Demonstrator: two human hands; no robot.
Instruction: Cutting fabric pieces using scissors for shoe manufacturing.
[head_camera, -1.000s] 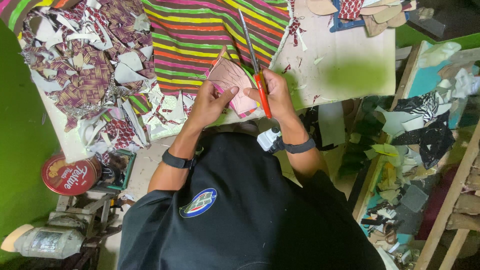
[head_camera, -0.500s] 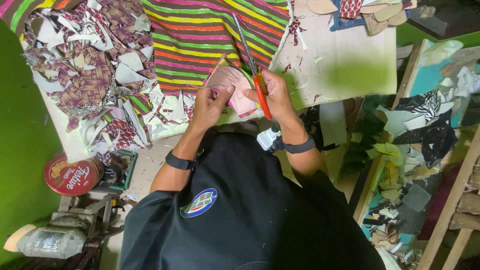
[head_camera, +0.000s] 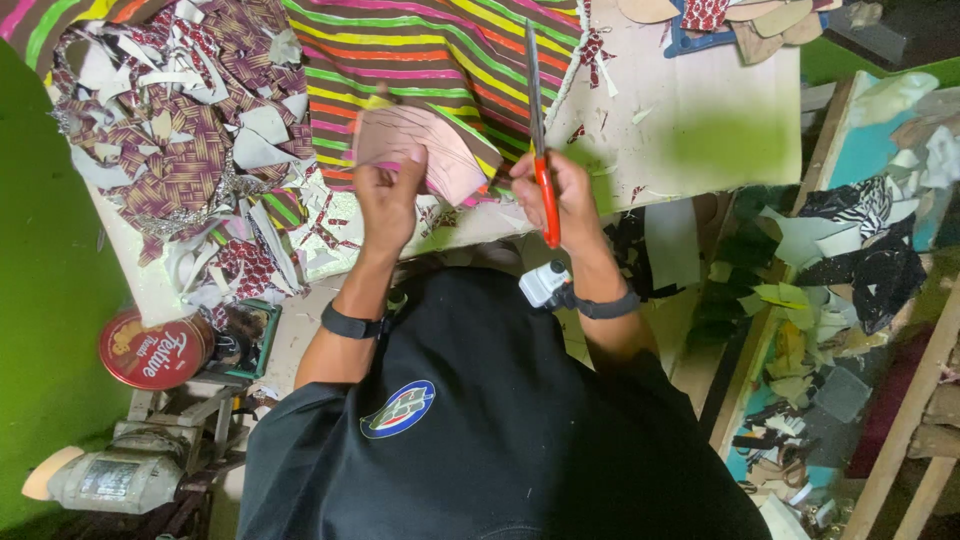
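Observation:
My left hand (head_camera: 388, 196) grips the lower edge of a pink curved piece of sheet material (head_camera: 425, 150), held just above the white table (head_camera: 700, 130). My right hand (head_camera: 572, 198) is closed around the orange-red handles of long scissors (head_camera: 540, 150). Their steel blades point away from me over a striped cloth (head_camera: 430, 50), just right of the pink piece. Both wrists wear dark bands, the right one with a small white device.
A heap of purple-patterned and white scraps (head_camera: 180, 150) covers the table's left part. A red round tin (head_camera: 150, 350) and a grey motor (head_camera: 120, 475) sit lower left. Cut shapes (head_camera: 740, 15) lie at the far edge. Scraps (head_camera: 840, 260) and wooden slats (head_camera: 905, 440) fill the right.
The scissors have swung from a slant to nearly straight away from me. My left hand has turned the pink piece and shifted it slightly left.

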